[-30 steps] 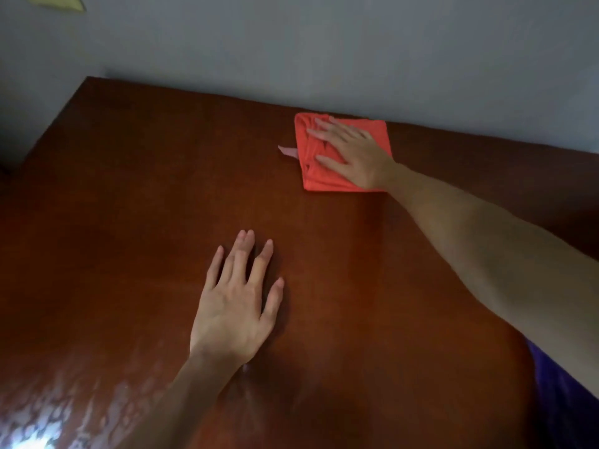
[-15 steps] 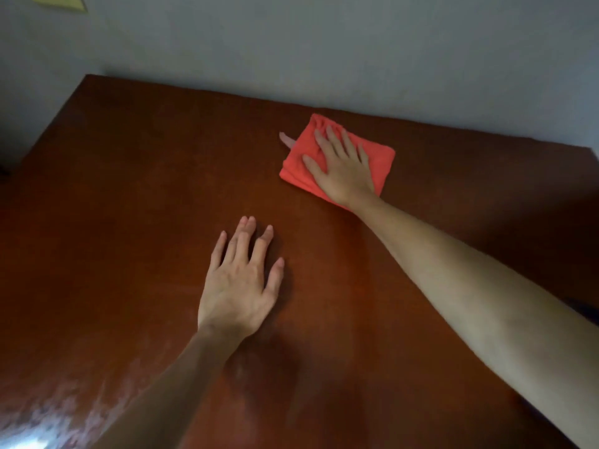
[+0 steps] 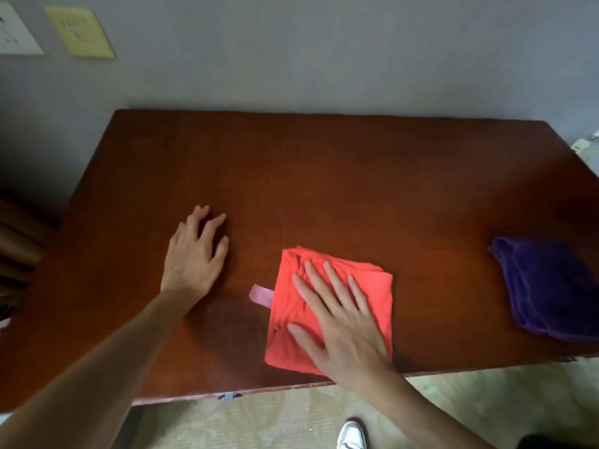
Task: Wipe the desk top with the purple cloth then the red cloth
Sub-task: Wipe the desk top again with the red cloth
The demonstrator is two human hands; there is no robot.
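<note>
Right hand: the right hand [image 3: 343,325] lies palm down on the red cloth [image 3: 327,309], fingers spread and flat, pressing the fabric to the desk top [image 3: 324,176]; nothing is pinched.
Red cloth: folded into a rough square, directly under that hand, close to the near edge of the desk; its folds bunch beyond the fingertips.
Pink tab: a small pink tab [image 3: 261,295] sticks out from the cloth on the thumb side of the right hand, lying flat on the wood.
Left hand: the left hand [image 3: 194,257] rests on the bare wood, well apart from the cloth on the thumb side of the right hand, fingers loosely spread and slightly curled, holding nothing.
Purple cloth: the purple cloth [image 3: 547,290] lies crumpled on the desk, well off on the little-finger side of the right hand, untouched by either hand.
Floor: a white shoe [image 3: 351,435] shows below the right wrist, on pale flooring.
</note>
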